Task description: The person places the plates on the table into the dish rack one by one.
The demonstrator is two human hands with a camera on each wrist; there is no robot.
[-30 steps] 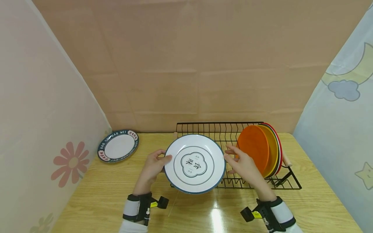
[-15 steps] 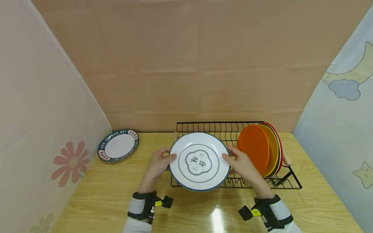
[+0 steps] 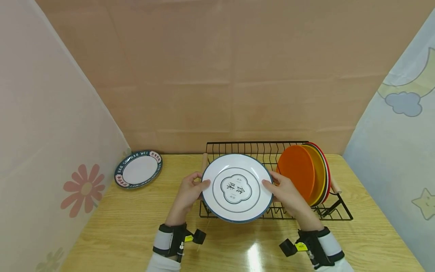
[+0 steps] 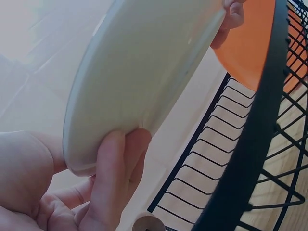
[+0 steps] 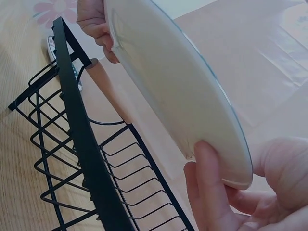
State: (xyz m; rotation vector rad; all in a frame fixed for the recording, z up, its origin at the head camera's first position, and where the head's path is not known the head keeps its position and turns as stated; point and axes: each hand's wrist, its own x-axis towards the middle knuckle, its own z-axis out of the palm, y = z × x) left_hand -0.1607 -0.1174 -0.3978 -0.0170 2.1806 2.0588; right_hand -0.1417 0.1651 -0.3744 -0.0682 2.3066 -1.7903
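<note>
A white plate (image 3: 236, 160) with a thin blue rim and a printed emblem at its centre is held up by both hands, over the left part of a black wire dish rack (image 3: 258, 147). My left hand (image 3: 188, 192) pinches its left edge, thumb on the face and fingers on the underside. On the opposite edge my right hand (image 3: 287, 192) grips the same way. Both wrist views show the plain pale underside (image 4: 139, 72) with fingertips pressed against it. The rack's slots lie just beyond and below the plate, partly hidden by it in the head view.
Several plates stand on edge at the rack's right end, an orange plate (image 3: 295, 172) foremost, then a yellow plate (image 3: 317, 170) and a red-rimmed one behind. A white plate with a dark lettered rim (image 3: 139, 170) lies at the table's back left, near the left wall (image 3: 68, 124).
The white plate has shifted right and slightly away over the rack. My right hand, its fingers looser at the edge a second ago, now pinches the rim. The left hand moved along with the plate.
</note>
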